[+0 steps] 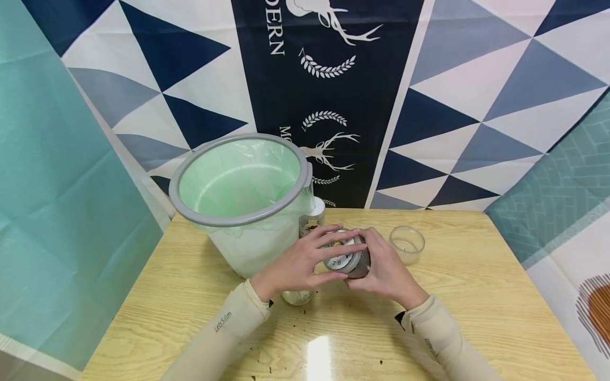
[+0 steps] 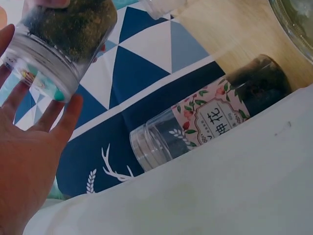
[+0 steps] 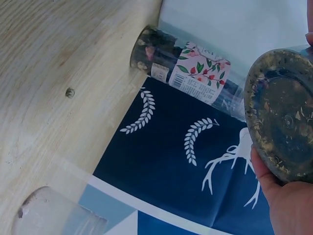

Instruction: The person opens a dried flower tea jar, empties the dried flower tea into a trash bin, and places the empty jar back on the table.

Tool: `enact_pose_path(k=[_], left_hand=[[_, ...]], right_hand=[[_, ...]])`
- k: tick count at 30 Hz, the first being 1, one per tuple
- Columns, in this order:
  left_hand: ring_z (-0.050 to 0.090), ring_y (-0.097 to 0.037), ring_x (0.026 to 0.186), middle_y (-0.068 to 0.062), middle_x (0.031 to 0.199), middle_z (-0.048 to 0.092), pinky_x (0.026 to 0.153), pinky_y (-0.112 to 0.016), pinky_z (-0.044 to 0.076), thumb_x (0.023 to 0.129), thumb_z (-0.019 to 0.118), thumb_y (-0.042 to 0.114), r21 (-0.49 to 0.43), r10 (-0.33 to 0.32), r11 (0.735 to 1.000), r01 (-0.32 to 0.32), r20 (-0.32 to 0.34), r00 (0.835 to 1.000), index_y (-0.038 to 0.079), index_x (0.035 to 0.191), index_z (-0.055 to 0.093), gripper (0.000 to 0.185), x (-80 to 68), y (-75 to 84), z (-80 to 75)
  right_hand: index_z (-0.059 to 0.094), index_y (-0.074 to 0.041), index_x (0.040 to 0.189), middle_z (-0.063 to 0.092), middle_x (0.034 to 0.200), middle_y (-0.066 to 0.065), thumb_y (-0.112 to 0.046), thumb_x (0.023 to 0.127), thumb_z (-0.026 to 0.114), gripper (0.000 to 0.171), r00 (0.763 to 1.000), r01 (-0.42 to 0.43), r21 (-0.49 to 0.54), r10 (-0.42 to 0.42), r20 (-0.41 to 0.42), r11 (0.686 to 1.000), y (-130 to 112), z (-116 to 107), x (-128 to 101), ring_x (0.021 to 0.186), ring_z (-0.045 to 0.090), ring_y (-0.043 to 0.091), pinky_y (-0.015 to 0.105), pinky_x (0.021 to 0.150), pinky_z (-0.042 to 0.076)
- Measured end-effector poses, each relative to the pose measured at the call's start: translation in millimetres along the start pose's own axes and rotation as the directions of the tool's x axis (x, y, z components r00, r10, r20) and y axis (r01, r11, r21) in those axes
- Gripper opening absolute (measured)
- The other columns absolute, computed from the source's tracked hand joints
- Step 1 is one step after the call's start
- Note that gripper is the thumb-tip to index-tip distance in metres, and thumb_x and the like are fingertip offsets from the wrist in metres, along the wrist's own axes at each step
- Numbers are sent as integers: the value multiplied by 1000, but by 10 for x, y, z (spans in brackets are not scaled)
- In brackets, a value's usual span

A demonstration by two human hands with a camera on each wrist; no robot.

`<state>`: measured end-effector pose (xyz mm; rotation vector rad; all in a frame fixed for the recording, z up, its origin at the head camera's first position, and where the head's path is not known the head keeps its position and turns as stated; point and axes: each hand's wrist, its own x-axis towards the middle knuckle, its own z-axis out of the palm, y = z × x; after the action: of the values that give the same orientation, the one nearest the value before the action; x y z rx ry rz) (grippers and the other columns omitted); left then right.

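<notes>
A clear jar (image 2: 80,34) of dark dried plant bits is held tilted above the table, its lid (image 1: 339,262) toward the left. My right hand (image 1: 388,272) grips the jar's body, and the right wrist view shows the jar's base. The left hand (image 1: 305,259) has its fingers and thumb spread round the lid's edge, partly covering the printed label. Behind the hands a taller jar (image 2: 210,117) with a pink floral label and dark contents at its bottom stands beside the white bin. Another clear jar (image 1: 297,297) is partly hidden beneath the left wrist.
A white bin (image 1: 257,246) with a grey rim and a pale green liner stands at the left of the wooden table (image 1: 457,264). An uncapped clear container (image 1: 407,246) stands right of the hands. Small dark crumbs dot the tabletop. A patterned cloth (image 1: 329,95) hangs behind.
</notes>
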<state>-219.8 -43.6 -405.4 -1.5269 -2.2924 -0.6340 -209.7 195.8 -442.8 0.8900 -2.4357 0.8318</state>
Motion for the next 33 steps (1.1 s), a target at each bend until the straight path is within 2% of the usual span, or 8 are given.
enact_pose_path(k=[5,12,15,18,21,26,30,33], left_hand=[[41,-23,147,1,162,45,122,-37,37,96,73,41,-29,-13,999,13,-3,1000,24,153,52,63,16,-6,-27],[51,-23,128,-3,158,48,110,-39,47,92,74,47,-13,-152,988,151,-31,988,28,156,47,72,38,33,2],[54,-24,125,-4,156,51,107,-39,49,91,74,50,23,-180,983,181,-55,982,29,158,45,75,50,49,23],[51,-25,136,-4,159,48,114,-42,45,90,75,51,36,-162,986,164,-62,985,29,158,44,78,43,51,20],[42,-27,148,-2,164,42,123,-45,37,91,75,49,11,-103,995,103,-40,994,27,158,45,76,18,34,-6],[38,-23,151,0,166,40,124,-40,34,97,71,41,-36,-23,999,23,11,1000,26,156,48,65,-1,-2,-36],[43,-22,144,0,165,41,119,-39,41,97,71,41,-44,-50,998,51,20,999,27,156,48,65,1,2,-39],[47,-23,138,-2,162,44,115,-41,45,95,72,43,-31,-110,993,110,10,994,28,157,46,69,14,31,-32]], right_hand=[[52,-5,137,62,114,4,-28,55,94,95,1000,-4,0,4,0,1000,-11,-22,14,101,61,15,40,83,58],[54,-2,133,61,112,7,-26,55,92,91,999,39,-28,-40,-20,999,-26,-7,37,97,60,17,38,78,59],[54,-2,131,61,111,7,-26,55,92,88,999,43,-30,-44,-24,999,-31,-7,44,97,59,17,38,78,59],[54,-3,131,61,112,6,-26,54,92,88,999,40,-23,-41,-20,999,-33,-15,43,98,60,17,39,80,59],[54,-2,134,61,113,6,-25,53,93,93,999,29,-13,-29,-12,999,-29,-31,32,100,61,18,40,81,59],[52,-3,138,61,113,5,-27,54,96,97,1000,17,-8,-17,-4,1000,-22,-53,2,100,61,17,41,82,59],[52,-4,138,62,113,5,-28,56,96,96,1000,14,-12,-14,2,1000,-26,-56,-8,99,61,17,40,81,59],[53,-5,136,61,114,5,-28,56,95,93,1000,2,-9,-2,5,1000,-36,-57,-4,100,61,16,39,82,59]])
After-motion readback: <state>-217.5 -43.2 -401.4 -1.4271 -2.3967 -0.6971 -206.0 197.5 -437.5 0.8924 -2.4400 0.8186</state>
